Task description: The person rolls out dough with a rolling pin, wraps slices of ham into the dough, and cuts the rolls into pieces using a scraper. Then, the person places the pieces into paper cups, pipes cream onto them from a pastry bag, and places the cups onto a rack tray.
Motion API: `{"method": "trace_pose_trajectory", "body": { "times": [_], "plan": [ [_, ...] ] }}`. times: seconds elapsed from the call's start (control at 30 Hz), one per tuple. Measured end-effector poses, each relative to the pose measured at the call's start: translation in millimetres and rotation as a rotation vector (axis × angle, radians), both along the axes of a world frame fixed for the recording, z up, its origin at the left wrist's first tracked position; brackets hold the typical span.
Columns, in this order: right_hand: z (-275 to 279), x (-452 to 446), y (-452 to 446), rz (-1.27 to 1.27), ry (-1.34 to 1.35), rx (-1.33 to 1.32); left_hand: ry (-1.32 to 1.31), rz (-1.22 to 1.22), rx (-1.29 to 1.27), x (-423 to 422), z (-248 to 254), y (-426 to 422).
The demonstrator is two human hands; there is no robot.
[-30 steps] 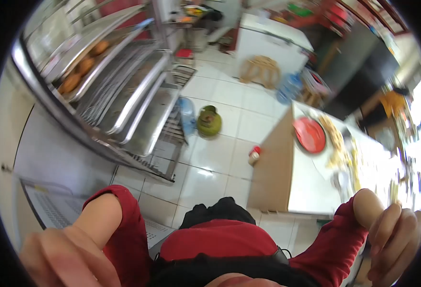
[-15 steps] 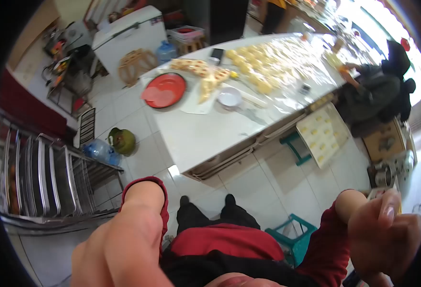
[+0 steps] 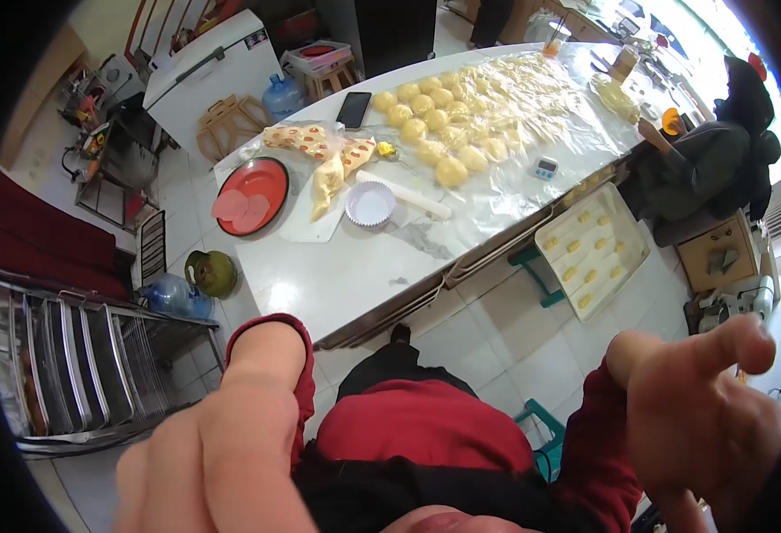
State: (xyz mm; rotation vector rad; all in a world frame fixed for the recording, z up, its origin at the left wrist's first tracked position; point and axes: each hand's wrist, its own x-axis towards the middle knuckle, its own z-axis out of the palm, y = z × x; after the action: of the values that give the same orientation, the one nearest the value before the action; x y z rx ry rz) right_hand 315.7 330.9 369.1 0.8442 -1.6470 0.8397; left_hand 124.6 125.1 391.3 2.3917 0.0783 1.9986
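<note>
My left hand (image 3: 217,449) is raised close to the camera at the lower left, its back towards me. Its fingers look stretched out, with their tips cut off by the frame edge; no object shows in it. On the lower right my right hand (image 3: 705,413) is held up with thumb and fingers apart, holding nothing. Both hands are clear of the white table (image 3: 297,289). On it are a red plate (image 3: 270,186) with pink discs, a patterned piping bag (image 3: 328,182), a white fluted paper cup (image 3: 371,204), a rolling pin (image 3: 417,200) and several dough balls (image 3: 435,120) partly under plastic film.
A co-worker (image 3: 697,169) sits at the table's right end. A tray (image 3: 617,280) of small dough pieces rests on a green stool (image 3: 537,271). A tray rack (image 3: 79,364) stands left, near a green gas cylinder (image 3: 211,273). Another green stool (image 3: 541,426) is beside me.
The view has shifted and my body is nearer the table. My right hand has opened from a loosely curled shape to spread fingers. My left hand remains raised near the camera.
</note>
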Motion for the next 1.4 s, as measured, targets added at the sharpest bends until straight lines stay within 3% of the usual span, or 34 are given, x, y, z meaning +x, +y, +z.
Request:
{"method": "trace_pose_trajectory", "body": {
  "times": [0.17, 0.23, 0.37, 0.4, 0.43, 0.5, 0.57, 0.63, 0.67, 0.73, 0.77, 0.8, 0.83, 0.87, 0.9, 1.2, 1.3, 1.4],
  "plan": [
    [-14, -43, 74, -0.199, -0.090, 0.099, -0.233, 0.270, -0.001, -35, -30, 58],
    [-36, -56, 126, -0.384, -0.200, 0.050, -0.280, 0.462, -0.262, -67, -63, 78],
    [-121, -82, 275, -0.811, -0.715, -0.401, -0.666, 0.782, -0.807, -125, -168, 138],
    [-165, -82, 325, -0.809, -0.759, -0.684, -0.769, 0.848, -0.939, -131, -200, 147],
    [-215, -78, 377, -0.787, -0.811, -0.965, -0.907, 0.907, -1.012, -131, -230, 153],
    [-302, -61, 466, -0.992, -1.062, -1.332, -1.182, 1.084, -1.101, -122, -276, 163],
    [-357, -65, 514, -1.161, -1.316, -1.385, -1.333, 1.277, -1.108, -102, -307, 177],
    [-360, -80, 528, -0.875, -1.347, -1.338, -1.367, 1.392, -1.192, -79, -315, 198],
    [-359, -86, 543, -0.510, -1.176, -1.378, -1.385, 1.424, -1.289, -66, -315, 217],
    [-355, -100, 574, 0.189, -0.788, -1.406, -1.059, 1.591, -1.617, -50, -326, 249],
    [-340, -126, 573, 0.171, -0.760, -1.529, -0.785, 1.885, -1.611, -42, -338, 272],
    [-350, -121, 589, 0.118, -0.878, -1.406, -0.459, 2.112, -1.580, -38, -345, 290],
    [-361, -116, 605, 0.065, -0.983, -1.272, -0.525, 2.075, -1.644, -40, -343, 298],
    [-394, -107, 615, -0.711, -1.191, -1.005, -0.597, 2.033, -1.707, -42, -340, 306],
    [-409, -109, 619, -0.986, -1.281, -1.015, -0.670, 1.987, -1.759, -46, -339, 310],
    [-433, -120, 633, -1.044, -1.330, -1.229, -0.819, 2.248, -1.529, -67, -368, 314],
    [-432, -115, 636, -1.037, -1.331, -1.253, -1.403, 1.942, -1.535, -71, -355, 317],
    [-432, -111, 636, -1.042, -1.329, -1.269, -1.316, 2.049, -1.483, -61, -366, 316]
  ]
}}
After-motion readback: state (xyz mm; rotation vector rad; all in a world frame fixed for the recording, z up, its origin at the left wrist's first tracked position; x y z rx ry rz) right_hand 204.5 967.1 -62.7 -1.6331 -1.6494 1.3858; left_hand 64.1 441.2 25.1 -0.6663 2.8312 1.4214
